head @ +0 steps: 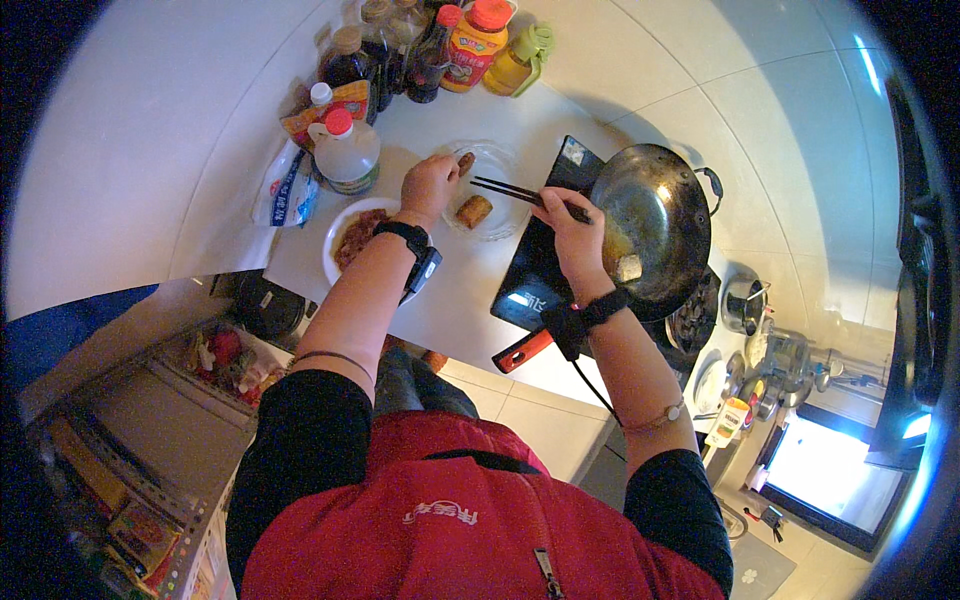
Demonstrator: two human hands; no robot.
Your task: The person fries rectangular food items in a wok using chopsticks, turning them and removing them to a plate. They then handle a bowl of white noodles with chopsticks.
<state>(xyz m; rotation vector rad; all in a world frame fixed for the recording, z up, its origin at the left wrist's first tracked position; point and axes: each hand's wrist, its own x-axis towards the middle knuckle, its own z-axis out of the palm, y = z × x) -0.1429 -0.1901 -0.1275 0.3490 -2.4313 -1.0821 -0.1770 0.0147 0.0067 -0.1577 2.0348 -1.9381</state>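
Observation:
Over the left side of a clear glass plate (504,227), my left hand (431,186) has its fingers closed on a small browned food piece (466,163). My right hand (574,225) grips dark chopsticks (510,190), their tips just right of that piece. A golden-brown fried piece (474,212) lies on the plate. To the right, a wok (660,217) with some oil holds a pale block (628,267). Beneath my left wrist stands a white bowl (331,251) of raw-looking minced meat (362,236), partly hidden.
The wok rests on a black cooktop (517,289); its red-and-black handle (523,354) projects over the counter's front edge. Sauce bottles (429,67), an oil jug (517,64) and a large plastic jug (346,154) line the back. Pots and dishes (744,304) stand at right.

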